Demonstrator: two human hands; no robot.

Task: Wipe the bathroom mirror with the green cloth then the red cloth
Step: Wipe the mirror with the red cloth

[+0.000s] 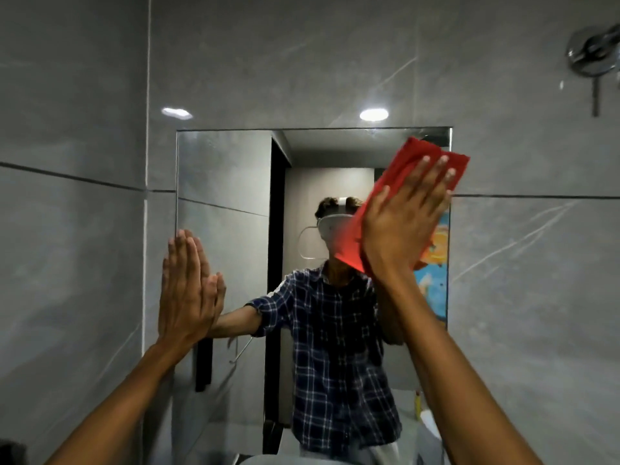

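Note:
The rectangular bathroom mirror hangs on the grey tiled wall straight ahead. My right hand lies flat, fingers spread, pressing the red cloth against the glass near the mirror's upper right corner. The cloth sticks out above and left of the palm. My left hand rests flat against the mirror's left edge, fingers together, holding nothing. The green cloth is not in view. The mirror reflects a person in a checked shirt.
Grey tiled wall surrounds the mirror. A chrome shower fitting is mounted at the upper right. A white basin rim shows at the bottom edge below the mirror.

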